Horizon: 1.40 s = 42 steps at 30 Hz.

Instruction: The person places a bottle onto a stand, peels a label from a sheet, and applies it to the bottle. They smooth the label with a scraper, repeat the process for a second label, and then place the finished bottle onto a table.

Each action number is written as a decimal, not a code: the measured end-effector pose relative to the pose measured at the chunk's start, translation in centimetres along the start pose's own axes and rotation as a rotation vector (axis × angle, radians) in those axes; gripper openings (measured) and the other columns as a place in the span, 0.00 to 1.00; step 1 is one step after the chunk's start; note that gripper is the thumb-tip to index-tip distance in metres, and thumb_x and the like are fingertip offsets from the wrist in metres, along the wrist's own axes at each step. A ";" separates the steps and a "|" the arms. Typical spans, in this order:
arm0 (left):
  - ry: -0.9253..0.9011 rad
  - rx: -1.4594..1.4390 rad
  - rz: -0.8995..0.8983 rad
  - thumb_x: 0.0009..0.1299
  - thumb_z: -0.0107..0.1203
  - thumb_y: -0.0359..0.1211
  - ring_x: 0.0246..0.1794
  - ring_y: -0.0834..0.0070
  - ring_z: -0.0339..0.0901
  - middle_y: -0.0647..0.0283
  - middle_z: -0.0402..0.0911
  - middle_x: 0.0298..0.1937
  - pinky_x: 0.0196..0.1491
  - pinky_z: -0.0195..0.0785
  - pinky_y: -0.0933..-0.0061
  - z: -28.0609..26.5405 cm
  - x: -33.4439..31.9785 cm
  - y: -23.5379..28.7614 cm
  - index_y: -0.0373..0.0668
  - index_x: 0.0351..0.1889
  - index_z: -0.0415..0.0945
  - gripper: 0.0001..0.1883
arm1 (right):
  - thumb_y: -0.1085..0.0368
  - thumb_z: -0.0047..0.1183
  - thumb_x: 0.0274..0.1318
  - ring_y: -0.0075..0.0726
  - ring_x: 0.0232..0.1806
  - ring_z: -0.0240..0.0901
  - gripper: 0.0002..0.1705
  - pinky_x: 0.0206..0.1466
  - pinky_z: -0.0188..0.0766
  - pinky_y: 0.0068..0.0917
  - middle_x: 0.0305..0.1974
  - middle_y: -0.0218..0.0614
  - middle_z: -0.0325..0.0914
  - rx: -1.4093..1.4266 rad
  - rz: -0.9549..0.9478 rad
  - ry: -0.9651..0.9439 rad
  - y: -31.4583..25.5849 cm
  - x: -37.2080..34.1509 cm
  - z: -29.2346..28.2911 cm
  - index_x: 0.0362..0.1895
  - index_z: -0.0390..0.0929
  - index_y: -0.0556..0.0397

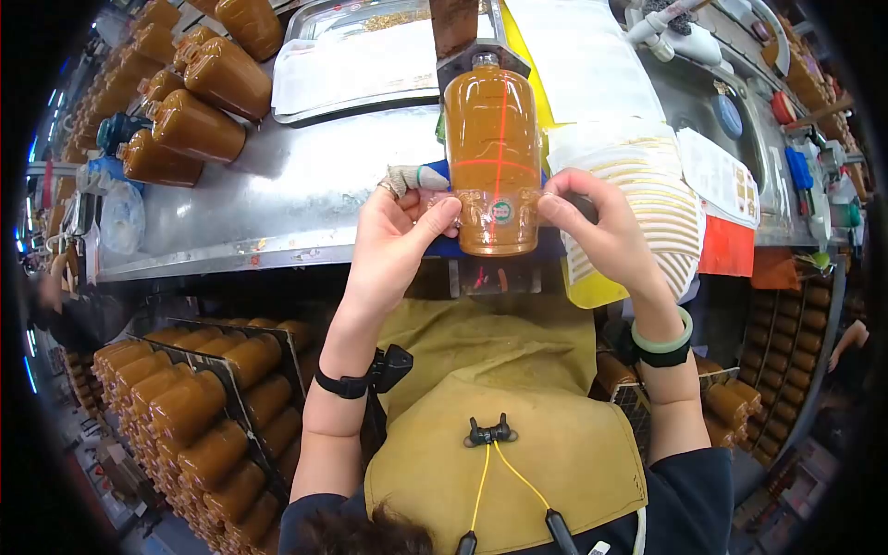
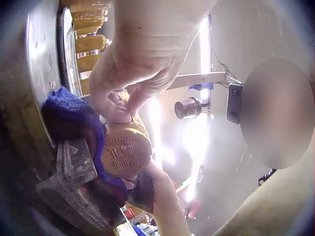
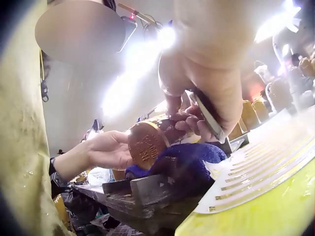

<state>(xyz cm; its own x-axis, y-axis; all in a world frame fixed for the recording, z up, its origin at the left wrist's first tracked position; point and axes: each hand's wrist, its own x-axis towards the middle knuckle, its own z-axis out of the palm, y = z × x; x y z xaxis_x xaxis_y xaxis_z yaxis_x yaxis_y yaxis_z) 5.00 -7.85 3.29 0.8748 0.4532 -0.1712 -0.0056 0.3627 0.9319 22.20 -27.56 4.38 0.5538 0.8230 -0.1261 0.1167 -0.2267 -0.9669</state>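
An amber-brown glazed bottle [image 1: 490, 111] lies with its neck away from me, red laser lines crossing on it. Round its lower end runs a thin gold-patterned decal strip [image 1: 476, 211] with a round green-and-white emblem. My left hand [image 1: 393, 231], in finger cots, pinches the strip at the bottle's left side. On the right side, my right hand [image 1: 606, 227] has thumb and forefinger on the strip's other end. A flat, light-edged piece [image 3: 209, 118] is tucked inside that hand. Embossed characters mark the bottle's base [image 2: 126, 152], which faces me above a blue cloth [image 3: 184, 160].
Backing sheets with rows of decal strips [image 1: 647, 199] lie to the right, over a yellow board [image 1: 592, 285]. A metal tray [image 1: 356, 79] sits at the back left. More brown bottles [image 1: 199, 125] stand left; racks of them [image 1: 185, 402] flank me below the metal table [image 1: 324, 162].
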 end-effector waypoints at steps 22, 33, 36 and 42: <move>0.007 -0.045 -0.030 0.76 0.63 0.27 0.46 0.80 0.80 0.63 0.84 0.48 0.51 0.76 0.73 -0.1 0.2 -0.5 0.37 0.55 0.75 0.13 | 0.64 0.59 0.70 0.19 0.40 0.72 0.10 0.47 0.71 0.24 0.35 0.27 0.81 0.027 0.016 0.006 -0.2 0.1 0.1 0.43 0.82 0.60; 0.003 -0.070 -0.028 0.77 0.62 0.26 0.45 0.81 0.78 0.63 0.83 0.48 0.51 0.75 0.74 0.0 0.2 -0.6 0.38 0.55 0.75 0.13 | 0.64 0.58 0.70 0.20 0.41 0.74 0.10 0.50 0.72 0.25 0.36 0.29 0.83 -0.011 0.023 0.019 -0.3 0.1 0.1 0.43 0.82 0.59; 0.016 -0.056 -0.025 0.76 0.62 0.26 0.45 0.81 0.78 0.63 0.83 0.48 0.51 0.75 0.74 -0.1 0.1 -0.6 0.38 0.55 0.75 0.13 | 0.63 0.58 0.70 0.21 0.41 0.74 0.10 0.50 0.72 0.25 0.36 0.30 0.83 -0.016 0.012 0.003 -0.5 0.2 0.0 0.43 0.82 0.59; 0.010 -0.063 -0.028 0.76 0.63 0.26 0.46 0.80 0.79 0.63 0.84 0.48 0.51 0.75 0.73 0.0 0.1 -0.4 0.38 0.56 0.75 0.13 | 0.64 0.58 0.70 0.21 0.40 0.74 0.10 0.49 0.72 0.26 0.35 0.31 0.83 -0.034 0.006 0.010 -0.3 0.2 0.1 0.42 0.82 0.59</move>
<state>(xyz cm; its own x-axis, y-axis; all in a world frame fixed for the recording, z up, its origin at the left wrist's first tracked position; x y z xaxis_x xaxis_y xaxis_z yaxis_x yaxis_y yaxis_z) 5.11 -7.97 2.88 0.8701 0.4503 -0.2002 -0.0122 0.4259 0.9047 22.21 -27.30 4.64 0.5626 0.8166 -0.1292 0.1418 -0.2492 -0.9580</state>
